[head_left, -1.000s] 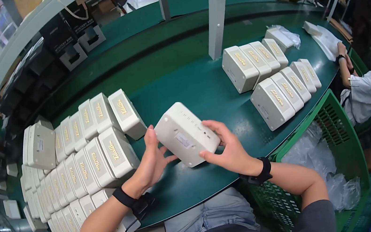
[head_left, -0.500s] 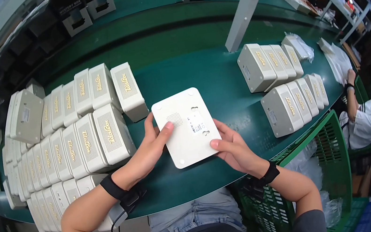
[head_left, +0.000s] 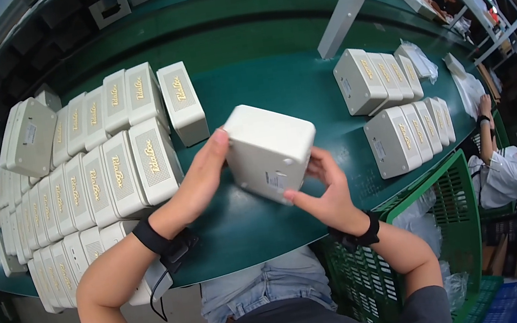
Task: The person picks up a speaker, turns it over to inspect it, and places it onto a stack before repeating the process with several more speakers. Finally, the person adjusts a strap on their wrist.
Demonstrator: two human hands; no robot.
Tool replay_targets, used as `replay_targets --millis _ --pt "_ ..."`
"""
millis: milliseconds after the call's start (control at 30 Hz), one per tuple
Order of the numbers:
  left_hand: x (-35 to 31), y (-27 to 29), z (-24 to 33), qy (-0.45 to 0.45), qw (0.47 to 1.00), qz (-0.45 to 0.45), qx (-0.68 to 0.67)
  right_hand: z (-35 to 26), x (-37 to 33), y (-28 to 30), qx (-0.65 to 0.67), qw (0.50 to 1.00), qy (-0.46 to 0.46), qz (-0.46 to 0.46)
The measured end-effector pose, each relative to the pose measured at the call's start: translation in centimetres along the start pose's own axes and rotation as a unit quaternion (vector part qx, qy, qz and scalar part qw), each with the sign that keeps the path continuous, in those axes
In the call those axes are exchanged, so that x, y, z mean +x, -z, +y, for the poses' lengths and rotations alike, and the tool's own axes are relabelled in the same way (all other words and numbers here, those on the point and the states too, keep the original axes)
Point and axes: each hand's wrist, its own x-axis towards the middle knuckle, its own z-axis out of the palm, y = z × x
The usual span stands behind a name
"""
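Between my two hands is a white box-shaped device (head_left: 271,134), tilted above the green table. One plain side faces up, and the side with small feet and a label slants down toward me. My left hand (head_left: 204,172) grips its left edge, thumb near the upper corner. My right hand (head_left: 329,194) holds the lower right corner, thumb on the labelled side and fingers behind. Just left of my left hand stands a lone white device (head_left: 184,102) with gold lettering on its grille. Rows of like devices (head_left: 118,171) stand packed together further left.
Two short rows of the same devices (head_left: 394,139) stand at the right of the green table (head_left: 253,73). A green crate (head_left: 467,211) with clear plastic bags (head_left: 422,221) is by my right arm. A grey post (head_left: 355,2) rises behind. A co-worker (head_left: 504,170) sits at far right.
The device has been turned: its flat labelled side faced up before, and now a plain side is uppermost. My right hand has shifted slightly right, and my view has moved a little.
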Motion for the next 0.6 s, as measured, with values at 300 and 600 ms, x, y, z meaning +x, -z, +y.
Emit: replay_targets --millis 300,600 --pt "0.7 1.6 1.1 0.199 0.977 -0.040 -0.058 -1.5 1.7 2.3 -0.310 0.913 0.255 -0.072" --pt "-0.4 0.4 1.5 0.224 0.959 -0.052 -0.168 -0.3 1.9 2.5 0.003 1.000 0.004 0.018"
